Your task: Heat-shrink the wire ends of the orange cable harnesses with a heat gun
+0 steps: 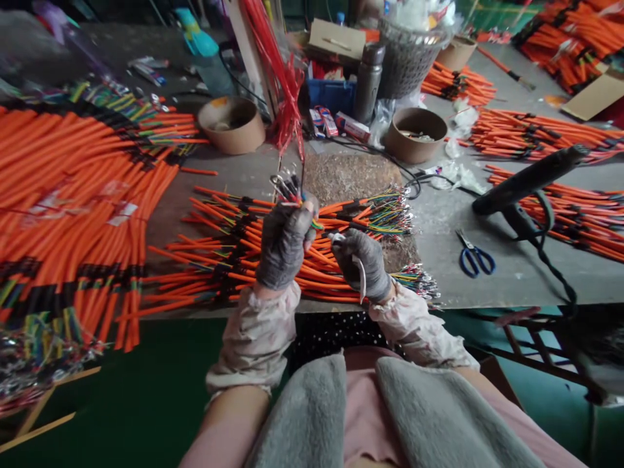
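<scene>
My left hand (285,246), in a grey glove, is closed around a bunch of thin wires (288,188) with metal terminals on their ends. A yellow-green wire end pokes out by its thumb. Just to the right, my gloved right hand (366,261) is closed in a pinch. A narrow white strip (362,279) hangs from its palm, and something small and whitish shows at the fingertips, too small to name. Beneath both hands lie orange cables (234,227) with black bands and bare coloured wire ends (390,211).
A large heap of orange cables (92,162) covers the left side. Blue-handled scissors (475,255) and a black heat gun (529,185) lie right. Cardboard rings (231,127), a grey bottle (369,81) and a basket (402,58) stand behind, beside hanging red strands (283,78).
</scene>
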Available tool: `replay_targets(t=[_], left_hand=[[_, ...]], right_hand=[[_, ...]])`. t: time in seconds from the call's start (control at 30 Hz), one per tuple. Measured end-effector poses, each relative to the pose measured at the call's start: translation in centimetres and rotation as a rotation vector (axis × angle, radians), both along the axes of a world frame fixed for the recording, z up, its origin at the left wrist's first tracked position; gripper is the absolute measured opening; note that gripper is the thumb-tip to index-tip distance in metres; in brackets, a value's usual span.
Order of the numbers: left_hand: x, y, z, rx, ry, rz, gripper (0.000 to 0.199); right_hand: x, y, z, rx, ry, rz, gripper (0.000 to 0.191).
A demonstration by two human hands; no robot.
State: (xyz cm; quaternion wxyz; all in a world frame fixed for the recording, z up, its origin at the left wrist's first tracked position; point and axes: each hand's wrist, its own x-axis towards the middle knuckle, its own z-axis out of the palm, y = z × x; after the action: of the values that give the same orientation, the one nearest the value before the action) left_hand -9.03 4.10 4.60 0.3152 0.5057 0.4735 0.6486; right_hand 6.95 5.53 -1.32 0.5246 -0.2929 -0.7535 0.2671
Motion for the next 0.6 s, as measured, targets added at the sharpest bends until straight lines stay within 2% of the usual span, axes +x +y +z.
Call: replay_targets(t=[0.13,0.23,0.37,0.43,0.5,0.6], left_hand=[[-0.2,1.0,1.1,-0.02,-0.032,-0.084,0.05],[-0.2,1.0,1.1,-0.017,-0.052,-0.104,0.051],[-0.2,1.0,1.0,-0.005,-0.058,-0.1,0.051],[-0.3,1.1,1.1,0.017,-0.054,-0.094,0.052],[-0.3,1.3,1.3,0.034,-0.032,-0.097,0.052],[0.2,0.8,1.3,0.048,-0.021,-0.086,0.047]], right_hand=[[-0.5,1.0,0.0,0.207,-0.195,-0.059,0.017],[-1.0,1.5,0.0,0.351,-0.269,-0.109,0.018],[-1.1,1.6,0.0,0.458,-0.311,-0.162,0.019],[-1.1,1.6,0.0,0.493,-0.292,-0.214,0.02],[-1.3,1.7,0.1,0.503,-0.285,-0.197,0.02],[-1.5,1.8,0.2,0.378,-0.254,-0.12,0.019]])
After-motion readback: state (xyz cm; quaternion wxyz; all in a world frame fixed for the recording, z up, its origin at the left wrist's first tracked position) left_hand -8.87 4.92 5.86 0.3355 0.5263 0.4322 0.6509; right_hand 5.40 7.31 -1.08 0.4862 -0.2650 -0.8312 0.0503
